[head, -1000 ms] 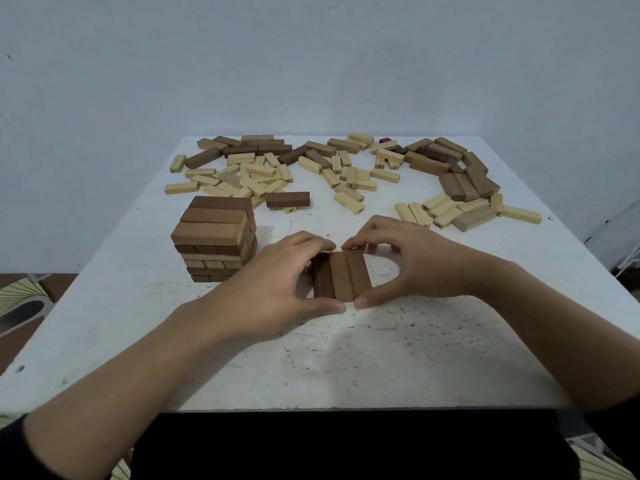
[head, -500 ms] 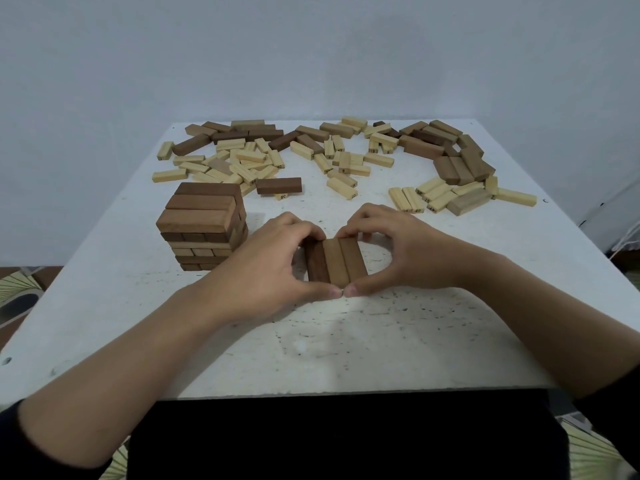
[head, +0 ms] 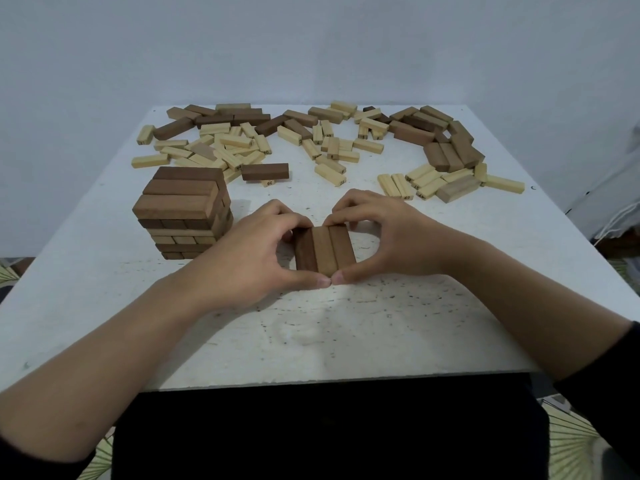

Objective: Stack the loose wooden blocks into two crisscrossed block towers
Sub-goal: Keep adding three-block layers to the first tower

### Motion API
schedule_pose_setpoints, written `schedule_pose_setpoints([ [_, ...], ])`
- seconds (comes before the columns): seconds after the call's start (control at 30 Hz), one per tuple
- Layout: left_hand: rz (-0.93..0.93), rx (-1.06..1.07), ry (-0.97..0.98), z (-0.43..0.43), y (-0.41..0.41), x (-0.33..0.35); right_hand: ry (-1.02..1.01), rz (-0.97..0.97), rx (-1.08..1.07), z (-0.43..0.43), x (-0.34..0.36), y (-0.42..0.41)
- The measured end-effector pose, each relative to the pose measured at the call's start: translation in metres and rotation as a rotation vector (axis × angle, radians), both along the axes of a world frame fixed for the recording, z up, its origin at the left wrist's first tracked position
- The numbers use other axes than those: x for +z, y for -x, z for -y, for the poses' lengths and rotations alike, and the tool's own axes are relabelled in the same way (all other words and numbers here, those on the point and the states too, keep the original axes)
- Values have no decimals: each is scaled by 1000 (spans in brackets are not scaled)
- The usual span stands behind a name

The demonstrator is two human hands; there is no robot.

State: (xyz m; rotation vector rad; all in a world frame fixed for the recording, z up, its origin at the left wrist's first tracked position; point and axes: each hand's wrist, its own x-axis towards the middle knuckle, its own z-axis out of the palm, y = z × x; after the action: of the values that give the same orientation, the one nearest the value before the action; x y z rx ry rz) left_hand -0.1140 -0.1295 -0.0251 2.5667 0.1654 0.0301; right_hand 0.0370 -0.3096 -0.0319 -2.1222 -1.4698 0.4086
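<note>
Head view: left hand (head: 249, 258), right hand (head: 388, 240) clamp three-block row (head: 325, 250) between them.

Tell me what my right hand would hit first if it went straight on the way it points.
The right hand points at the three-block row it holds; just past that, the left hand.

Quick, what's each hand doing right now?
Left hand: holding the row of three blocks from its left.
Right hand: holding the same row from its right.

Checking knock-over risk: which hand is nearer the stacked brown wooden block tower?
Left. Left hand just right of the stacked brown wooden block tower; right hand farther right, across the brown three-block row.
</note>
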Motion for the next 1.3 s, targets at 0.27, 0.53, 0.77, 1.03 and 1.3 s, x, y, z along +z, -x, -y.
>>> schedule_pose_setpoints([
  [0.27,80,-12,-22,5,4,4,-138,116,46,1,0,2],
  [0.53,217,-57,-229,11,8,24,-256,203,6,6,17,8],
  [0.77,310,-90,-286,4,12,59,-394,234,-4,1,45,12],
  [1.03,316,-94,-322,-42,25,92,-359,223,-3,-39,80,28],
  [1.3,177,-20,-229,-110,36,113,-229,135,-36,-105,101,45],
])
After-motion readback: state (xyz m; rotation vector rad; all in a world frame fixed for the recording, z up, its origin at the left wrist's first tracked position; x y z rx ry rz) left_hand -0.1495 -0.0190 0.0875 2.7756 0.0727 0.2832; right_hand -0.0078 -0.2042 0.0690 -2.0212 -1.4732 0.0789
